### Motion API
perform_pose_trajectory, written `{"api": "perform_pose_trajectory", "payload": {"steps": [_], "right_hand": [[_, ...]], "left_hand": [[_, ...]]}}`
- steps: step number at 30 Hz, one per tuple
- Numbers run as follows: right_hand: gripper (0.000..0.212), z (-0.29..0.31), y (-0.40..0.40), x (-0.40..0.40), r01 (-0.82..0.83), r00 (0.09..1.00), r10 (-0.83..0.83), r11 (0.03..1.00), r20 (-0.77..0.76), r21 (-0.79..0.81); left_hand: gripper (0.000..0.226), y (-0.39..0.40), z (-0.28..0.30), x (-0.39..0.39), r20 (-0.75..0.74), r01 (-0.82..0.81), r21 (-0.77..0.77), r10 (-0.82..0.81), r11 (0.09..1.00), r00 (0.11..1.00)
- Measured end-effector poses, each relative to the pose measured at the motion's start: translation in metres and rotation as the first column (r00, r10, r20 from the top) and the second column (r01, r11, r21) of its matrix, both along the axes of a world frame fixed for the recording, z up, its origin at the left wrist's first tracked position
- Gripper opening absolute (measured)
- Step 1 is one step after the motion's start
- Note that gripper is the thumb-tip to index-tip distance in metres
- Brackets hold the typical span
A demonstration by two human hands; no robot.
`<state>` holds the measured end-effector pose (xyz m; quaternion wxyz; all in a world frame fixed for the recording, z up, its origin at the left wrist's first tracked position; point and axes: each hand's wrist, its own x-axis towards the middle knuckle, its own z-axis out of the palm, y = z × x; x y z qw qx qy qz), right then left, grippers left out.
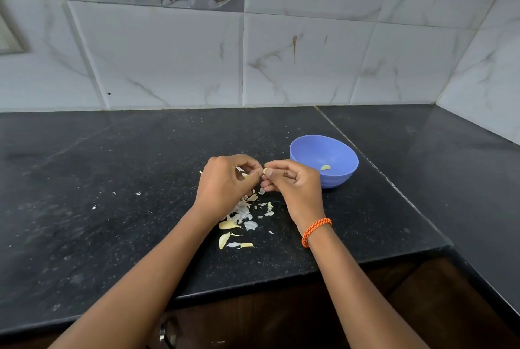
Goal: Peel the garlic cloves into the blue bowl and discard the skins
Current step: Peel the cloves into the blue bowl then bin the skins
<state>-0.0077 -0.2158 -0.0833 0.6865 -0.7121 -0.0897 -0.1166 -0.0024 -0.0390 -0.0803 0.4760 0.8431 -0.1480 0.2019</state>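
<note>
Your left hand (225,179) and right hand (289,179) meet fingertip to fingertip, both curled tight and pinching one small pale garlic clove (265,171) between them. Squeeze too hard and it could shoot out onto the black speckled stone counter (112,179). Papery white and yellow skins (242,216) lie under your wrists. Just beyond your right hand, the round blue plastic bowl (323,151) holds one peeled clove (325,167).
</note>
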Motion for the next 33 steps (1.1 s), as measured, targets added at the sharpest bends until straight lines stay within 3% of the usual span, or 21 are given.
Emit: {"api": "perform_pose_trajectory", "payload": {"steps": [8,12,19,33], "right_hand": [[0.015,0.001,-0.001,0.001,-0.093,0.995,0.096,0.992,-0.038,0.084],[0.017,0.003,0.000,0.000,-0.104,0.993,0.112,0.982,-0.043,0.159],[0.009,-0.002,0.000,0.004,-0.043,0.999,0.042,0.995,0.003,0.086],[0.011,-0.003,-0.003,0.007,-0.184,0.978,0.197,0.968,-0.062,0.171]], "left_hand": [[0.008,-0.007,-0.001,0.000,0.126,-0.068,0.258,0.036,0.964,0.991],[0.010,-0.010,-0.002,0.000,0.134,-0.085,0.239,0.054,0.967,0.990],[0.007,-0.011,-0.006,0.003,0.088,-0.015,0.153,0.001,0.988,0.996],[0.008,-0.012,-0.001,-0.001,0.029,0.059,0.032,-0.060,0.998,0.998]]}}
